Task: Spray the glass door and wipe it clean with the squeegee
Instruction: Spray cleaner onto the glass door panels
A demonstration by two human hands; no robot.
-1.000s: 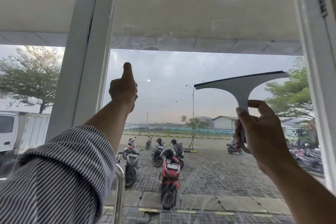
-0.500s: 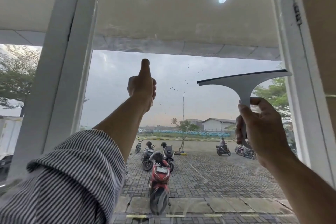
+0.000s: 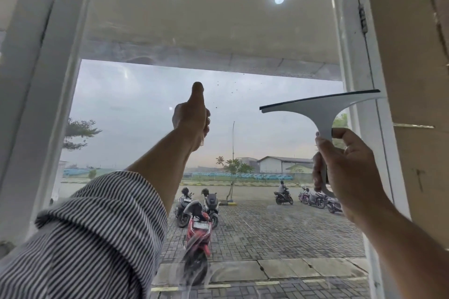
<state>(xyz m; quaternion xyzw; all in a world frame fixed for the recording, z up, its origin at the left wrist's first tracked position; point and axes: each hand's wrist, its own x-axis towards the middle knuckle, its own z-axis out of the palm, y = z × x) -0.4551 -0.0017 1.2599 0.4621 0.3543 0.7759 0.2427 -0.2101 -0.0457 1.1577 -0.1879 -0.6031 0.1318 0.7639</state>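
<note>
The glass door [image 3: 136, 94] fills the view, set in a white frame [image 3: 352, 60]. Small dark specks dot the pane right of my left hand [image 3: 192, 116], which is raised against the glass as a fist with the thumb pointing up; nothing shows in it. My right hand [image 3: 347, 172] grips the handle of a pale grey squeegee [image 3: 323, 109]. Its dark rubber blade is on top, nearly level, at the pane's right side and reaching the right frame. Wet streaks show low on the glass [image 3: 194, 264].
A hinge [image 3: 362, 18] sits on the right frame, with a brown panel [image 3: 413, 80] beyond it. A wide white post [image 3: 36, 80] stands at the left. Through the glass lie parked motorbikes [image 3: 198, 223] and a paved lot.
My left fist has shifted right, from near the left frame toward the middle of the pane. The squeegee stays in my right hand at about the same height, close to the right frame.
</note>
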